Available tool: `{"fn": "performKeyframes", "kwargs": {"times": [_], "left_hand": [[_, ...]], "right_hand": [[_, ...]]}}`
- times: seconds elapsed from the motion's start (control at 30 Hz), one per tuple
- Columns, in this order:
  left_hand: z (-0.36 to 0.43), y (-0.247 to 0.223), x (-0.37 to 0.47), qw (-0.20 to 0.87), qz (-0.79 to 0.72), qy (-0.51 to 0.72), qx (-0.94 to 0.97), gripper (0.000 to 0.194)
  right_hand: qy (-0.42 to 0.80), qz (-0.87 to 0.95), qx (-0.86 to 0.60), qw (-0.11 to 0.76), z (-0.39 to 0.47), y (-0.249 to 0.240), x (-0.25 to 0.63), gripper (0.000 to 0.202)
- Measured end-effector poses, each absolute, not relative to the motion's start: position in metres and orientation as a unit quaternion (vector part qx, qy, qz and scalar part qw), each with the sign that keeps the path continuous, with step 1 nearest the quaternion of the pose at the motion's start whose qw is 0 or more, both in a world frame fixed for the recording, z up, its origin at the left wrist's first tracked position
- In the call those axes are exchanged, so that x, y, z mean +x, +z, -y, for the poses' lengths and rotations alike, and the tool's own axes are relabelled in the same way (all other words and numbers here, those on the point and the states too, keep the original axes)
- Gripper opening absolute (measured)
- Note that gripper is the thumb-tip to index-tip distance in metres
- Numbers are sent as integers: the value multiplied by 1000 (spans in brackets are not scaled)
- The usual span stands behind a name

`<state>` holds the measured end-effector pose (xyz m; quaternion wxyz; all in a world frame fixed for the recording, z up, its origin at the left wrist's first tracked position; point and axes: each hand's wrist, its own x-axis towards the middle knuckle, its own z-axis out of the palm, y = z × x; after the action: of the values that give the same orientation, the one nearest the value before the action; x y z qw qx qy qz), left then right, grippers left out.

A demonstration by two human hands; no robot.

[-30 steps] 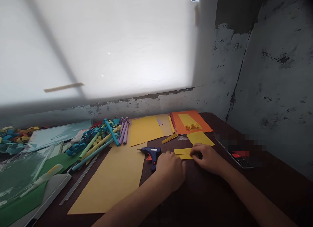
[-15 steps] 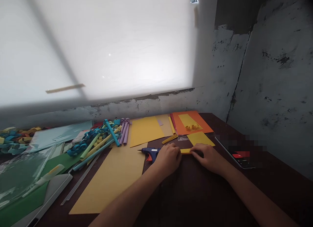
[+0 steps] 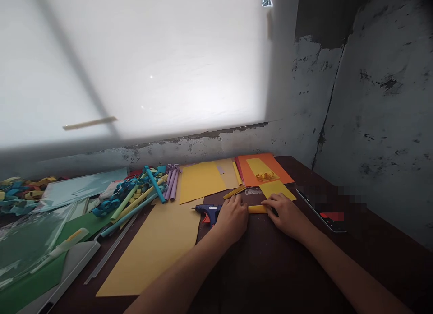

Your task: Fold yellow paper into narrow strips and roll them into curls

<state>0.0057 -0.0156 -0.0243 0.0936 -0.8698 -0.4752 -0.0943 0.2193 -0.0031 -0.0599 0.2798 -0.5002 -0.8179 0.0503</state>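
A narrow yellow paper strip [image 3: 257, 209] lies across the dark table between my hands. My left hand [image 3: 233, 218] is closed on its left end, fingers curled down. At the other end, my right hand [image 3: 283, 213] pinches the strip between thumb and fingers. Just left of my left hand lies a blue glue gun [image 3: 209, 210] with a red trigger, its nozzle pointing left. Behind the hands are a folded yellow strip [image 3: 234, 192] and a yellow paper square [image 3: 278, 189], the square partly under an orange sheet's edge.
Orange sheet [image 3: 287, 173] with yellow curls at the back; yellow sheet [image 3: 203, 181] beside it. A large tan sheet [image 3: 152, 255] lies left of my arm. Rolled paper tubes [image 3: 155, 184], clear glue sticks [image 3: 110, 251] and plastic-covered sheets fill the left. A phone [image 3: 320, 210] lies right.
Both hands have shifted very slightly left. The visible part of the yellow strip between them looks a little longer and its face has turned slightly.
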Motion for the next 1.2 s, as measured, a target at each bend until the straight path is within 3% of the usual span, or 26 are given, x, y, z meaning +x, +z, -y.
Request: {"fn": "performKeyframes", "kwargs": {"times": [0.17, 0.47, 0.7, 0.83, 1.2], "left_hand": [[11, -25, 1, 4, 484, -161, -860, 19], [7, -22, -2, -188, 485, -337, -785, 15], [10, -18, -1, -303, 456, -398, -736, 34], [14, -16, 0, -325, 433, -378, -751, 21], [19, -10, 4, -299, 428, -368, -769, 16]], "right_hand": [[137, 795, -492, 329, 8, -54, 217, 25], [222, 752, -487, 384, 11, -41, 221, 19], [245, 726, -487, 419, 12, -40, 222, 24], [266, 746, -464, 396, 17, -36, 220, 24], [307, 760, -430, 377, 24, -30, 214, 28]]}}
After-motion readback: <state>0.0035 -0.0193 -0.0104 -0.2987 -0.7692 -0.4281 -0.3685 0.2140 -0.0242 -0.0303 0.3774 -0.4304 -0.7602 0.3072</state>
